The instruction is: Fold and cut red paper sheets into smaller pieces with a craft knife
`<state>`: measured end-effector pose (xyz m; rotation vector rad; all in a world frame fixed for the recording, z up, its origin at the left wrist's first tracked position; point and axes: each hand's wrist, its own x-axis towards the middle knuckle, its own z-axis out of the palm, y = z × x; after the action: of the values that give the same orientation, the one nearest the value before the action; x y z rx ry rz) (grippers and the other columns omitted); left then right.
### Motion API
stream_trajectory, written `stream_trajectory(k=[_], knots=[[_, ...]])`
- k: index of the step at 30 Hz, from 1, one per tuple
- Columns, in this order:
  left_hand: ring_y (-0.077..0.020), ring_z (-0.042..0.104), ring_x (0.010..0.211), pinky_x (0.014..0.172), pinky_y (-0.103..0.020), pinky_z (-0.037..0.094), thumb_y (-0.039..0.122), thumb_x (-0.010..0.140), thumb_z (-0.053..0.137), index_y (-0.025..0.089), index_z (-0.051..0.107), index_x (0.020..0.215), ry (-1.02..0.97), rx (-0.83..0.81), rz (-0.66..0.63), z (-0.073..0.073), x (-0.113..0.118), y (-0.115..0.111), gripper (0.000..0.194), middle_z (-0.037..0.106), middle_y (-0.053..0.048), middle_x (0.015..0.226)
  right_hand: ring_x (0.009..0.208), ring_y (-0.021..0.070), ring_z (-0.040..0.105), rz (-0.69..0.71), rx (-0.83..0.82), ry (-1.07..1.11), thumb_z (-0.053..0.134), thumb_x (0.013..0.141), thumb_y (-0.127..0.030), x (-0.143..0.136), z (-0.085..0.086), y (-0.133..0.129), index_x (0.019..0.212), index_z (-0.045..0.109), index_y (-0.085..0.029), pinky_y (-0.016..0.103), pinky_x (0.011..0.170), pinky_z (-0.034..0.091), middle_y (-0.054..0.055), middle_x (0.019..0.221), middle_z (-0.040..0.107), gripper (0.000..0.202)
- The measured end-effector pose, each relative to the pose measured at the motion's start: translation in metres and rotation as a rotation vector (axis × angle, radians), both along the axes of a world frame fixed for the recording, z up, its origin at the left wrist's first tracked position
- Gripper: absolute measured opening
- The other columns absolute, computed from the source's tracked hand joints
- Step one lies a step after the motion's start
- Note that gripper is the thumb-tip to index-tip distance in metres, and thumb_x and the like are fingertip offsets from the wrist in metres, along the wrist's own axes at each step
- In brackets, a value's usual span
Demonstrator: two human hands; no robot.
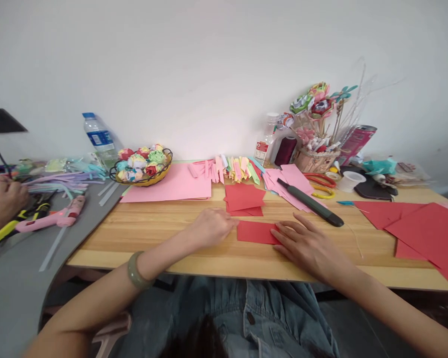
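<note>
A small red paper rectangle lies flat on the table in front of me. My right hand rests on its right end, fingers stretched out and slightly spread over the paper. At the paper's upper left corner is my left hand, closed with the fingers curled in; whether anything is inside them is hidden. Just behind both hands lies a loose stack of red paper squares. A dark green cutter-like tool lies behind my right hand, partly over pink paper slips.
Larger red sheets cover the table's right side. Pink sheets, folded paper strips and a basket of paper flowers stand toward the wall. On the grey left table, another person's hand is near a pink glue gun.
</note>
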<state>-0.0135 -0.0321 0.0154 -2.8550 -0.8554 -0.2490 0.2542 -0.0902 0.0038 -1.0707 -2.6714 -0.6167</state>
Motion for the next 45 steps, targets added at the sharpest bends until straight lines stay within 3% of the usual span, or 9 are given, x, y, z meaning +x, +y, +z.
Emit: stream_trajectory(k=[6, 9, 14, 19, 23, 29, 34, 40, 45], knots=[[-0.0267, 0.05, 0.116, 0.089, -0.037, 0.046, 0.039, 0.088, 0.048, 0.01, 0.043, 0.127, -0.015, 0.074, 0.186, 0.002, 0.032, 0.025, 0.049, 0.048, -0.016, 0.132, 0.101, 0.0238, 0.058, -0.071, 0.097, 0.001, 0.04, 0.091, -0.033, 0.012, -0.001, -0.01, 0.101, 0.066, -0.011, 0.041, 0.094, 0.038, 0.01, 0.104, 0.068, 0.036], [-0.026, 0.055, 0.11, 0.081, -0.034, 0.049, 0.037, 0.09, 0.045, 0.006, 0.032, 0.134, 0.03, 0.031, 0.266, -0.005, 0.039, 0.035, 0.055, 0.053, -0.019, 0.124, 0.095, 0.0256, 0.06, -0.193, 0.121, -0.043, 0.043, 0.09, -0.033, 0.028, 0.002, -0.003, 0.091, 0.067, -0.009, 0.04, 0.088, 0.04, 0.012, 0.096, 0.069, 0.034], [-0.0213, 0.064, 0.086, 0.067, -0.03, 0.049, 0.018, 0.093, 0.034, 0.011, 0.052, 0.113, 0.108, 0.007, 0.228, -0.006, 0.03, 0.04, 0.028, 0.065, -0.012, 0.097, 0.091, 0.0261, 0.061, -0.316, 0.12, -0.094, 0.045, 0.089, -0.033, 0.04, 0.003, 0.019, 0.087, 0.067, -0.008, 0.037, 0.081, 0.042, 0.015, 0.092, 0.069, 0.034], [-0.0218, 0.064, 0.082, 0.066, -0.03, 0.049, 0.042, 0.091, 0.04, 0.013, 0.058, 0.096, 0.11, -0.017, 0.163, 0.006, 0.018, 0.035, 0.035, 0.066, -0.01, 0.091, 0.094, 0.0284, 0.06, -0.367, 0.174, -0.073, 0.046, 0.088, -0.027, 0.018, 0.013, 0.027, 0.092, 0.066, -0.006, 0.04, 0.081, 0.042, 0.019, 0.097, 0.067, 0.029], [-0.0207, 0.064, 0.08, 0.065, -0.028, 0.048, 0.041, 0.089, 0.045, 0.013, 0.06, 0.093, 0.127, -0.011, 0.11, 0.007, 0.015, 0.03, 0.032, 0.066, -0.01, 0.088, 0.103, 0.0258, 0.058, -0.213, 0.14, 0.02, 0.045, 0.088, -0.029, -0.013, 0.018, 0.03, 0.112, 0.059, -0.008, 0.038, 0.084, 0.044, 0.015, 0.113, 0.063, 0.034], [-0.0196, 0.065, 0.075, 0.061, -0.028, 0.047, 0.014, 0.089, 0.039, 0.011, 0.061, 0.095, 0.167, 0.089, 0.045, -0.002, 0.013, 0.033, 0.023, 0.066, -0.011, 0.086, 0.109, 0.0226, 0.055, -0.097, -0.03, -0.03, 0.042, 0.09, -0.025, -0.043, 0.005, 0.057, 0.119, 0.054, -0.009, 0.035, 0.089, 0.044, 0.014, 0.122, 0.058, 0.035], [-0.0208, 0.065, 0.08, 0.064, -0.028, 0.048, 0.044, 0.089, 0.044, 0.014, 0.061, 0.097, 0.085, 0.008, 0.065, 0.003, 0.008, 0.033, 0.036, 0.067, -0.009, 0.09, 0.086, 0.0205, 0.063, -0.1, -0.078, -0.065, 0.043, 0.089, -0.017, -0.046, 0.009, 0.068, 0.104, 0.061, -0.012, 0.03, 0.071, 0.045, 0.011, 0.094, 0.068, 0.024], [-0.0191, 0.065, 0.079, 0.062, -0.027, 0.046, 0.022, 0.088, 0.041, 0.014, 0.062, 0.098, 0.127, 0.004, 0.044, 0.005, 0.007, 0.035, 0.025, 0.068, -0.01, 0.088, 0.085, 0.0207, 0.061, -0.048, -0.113, -0.097, 0.04, 0.091, -0.039, -0.047, 0.018, 0.07, 0.105, 0.059, -0.011, 0.029, 0.069, 0.042, 0.013, 0.088, 0.067, 0.037], [-0.022, 0.064, 0.078, 0.063, -0.03, 0.046, 0.047, 0.085, 0.047, 0.014, 0.061, 0.1, 0.113, -0.024, 0.081, 0.008, 0.008, 0.031, 0.039, 0.067, -0.009, 0.088, 0.079, 0.0194, 0.06, 0.005, -0.142, -0.134, 0.036, 0.093, -0.03, -0.047, 0.02, 0.073, 0.095, 0.059, -0.011, 0.029, 0.066, 0.038, 0.011, 0.08, 0.066, 0.03]])
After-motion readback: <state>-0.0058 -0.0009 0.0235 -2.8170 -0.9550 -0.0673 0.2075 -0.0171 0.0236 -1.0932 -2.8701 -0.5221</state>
